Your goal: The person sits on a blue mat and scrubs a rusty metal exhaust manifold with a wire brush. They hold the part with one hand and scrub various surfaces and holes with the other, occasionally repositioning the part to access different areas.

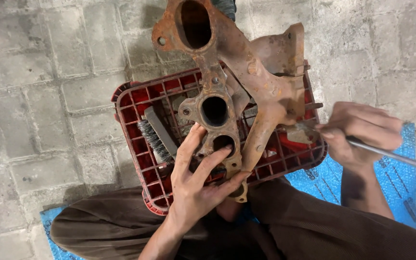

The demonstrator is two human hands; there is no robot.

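Left hand point(196, 185) grips one rusty manifold point(239, 82); right hand point(359, 130) pinches one metal rod point(391, 154).

The exhaust manifold point(237, 82) is rust-orange and brown all over, mottled with darker patches and a paler pinkish-tan on its upper right part, its ports showing black inside. Under it sits a bright red plastic crate point(136, 139) with an open square-grid pattern, and on the crate lies a wire brush point(157, 137) with a grey back and dark, steel-grey bristles. The paved floor point(39, 96) is dull grey in a pattern of rectangular blocks with darker joints, the mat point(400, 178) is bright blue with a fine bubbled texture and dark printed marks, and the trousers point(314, 231) are plain dark brown.
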